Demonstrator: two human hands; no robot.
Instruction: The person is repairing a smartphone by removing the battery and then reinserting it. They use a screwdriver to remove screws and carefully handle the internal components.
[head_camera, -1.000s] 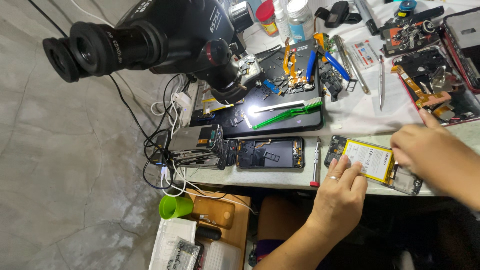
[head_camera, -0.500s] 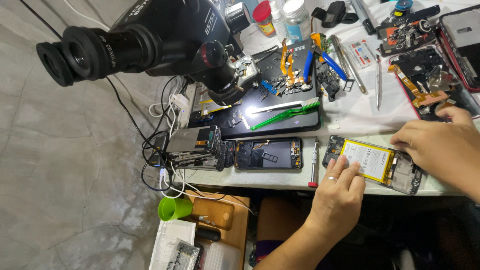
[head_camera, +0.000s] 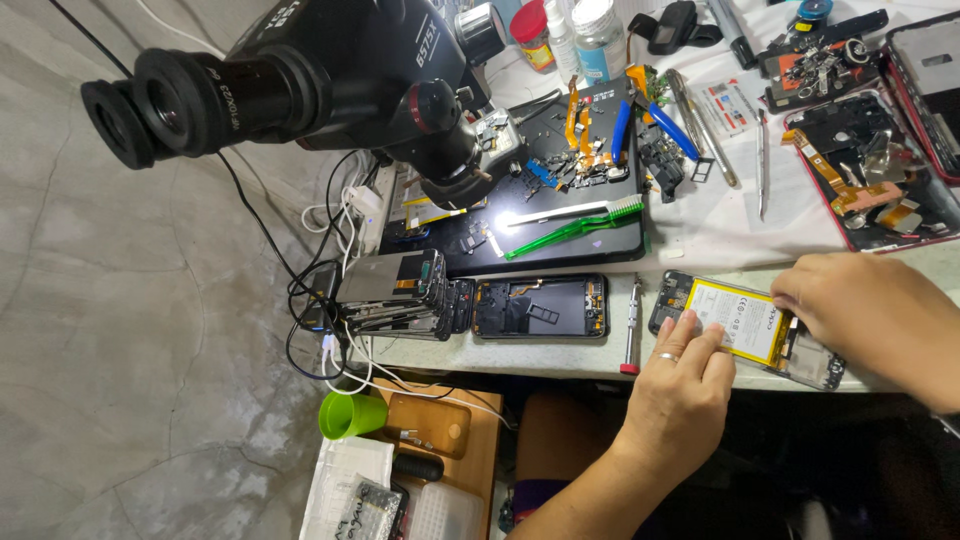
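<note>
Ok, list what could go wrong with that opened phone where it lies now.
1. The opened phone lies close to the table edge; a push from the left hand might tip it off.
2. Both hands press on the yellow battery; bending it could damage it.
3. The red-tipped screwdriver beside it could get knocked off.

An opened smartphone with a yellow battery lies at the near edge of the white work surface, between the left hand and right hand. Left of it lies a red-tipped screwdriver, then a black phone frame. Behind these sits a black mat under the black microscope.
</note>
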